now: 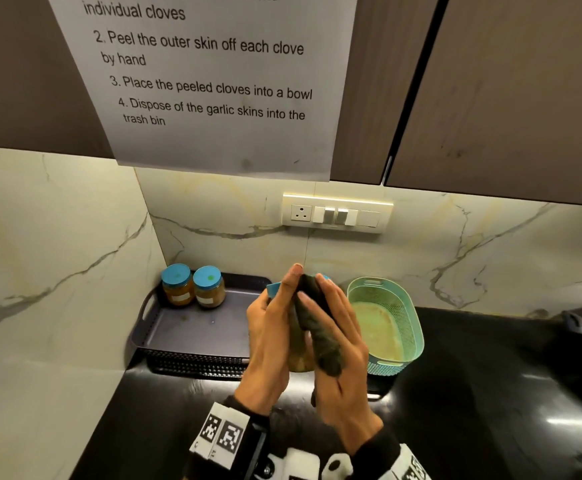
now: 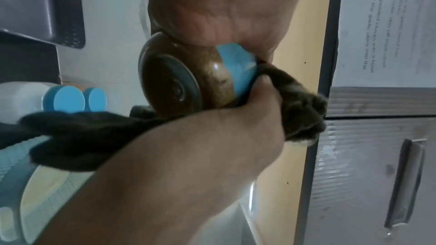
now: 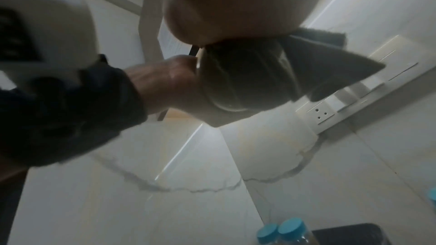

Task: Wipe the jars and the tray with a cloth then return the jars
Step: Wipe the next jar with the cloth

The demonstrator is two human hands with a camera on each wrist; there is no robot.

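Left wrist alone shows the held jar's base, cloth against its lid.

three jars, one tray, one cloth

- The held jar has a blue lid and brownish contents.
- The cloth is dark, perhaps dark green or charcoal; blur hides the exact shade.
- Two jars on the tray show blue lids, amber-brown contents and pale labels.
- The tray is grey-purple with a perforated dotted rim.
- The basket is mint green with a fine mesh pattern.
- The counter is glossy black.
- The wall is cream marble with grey veins.
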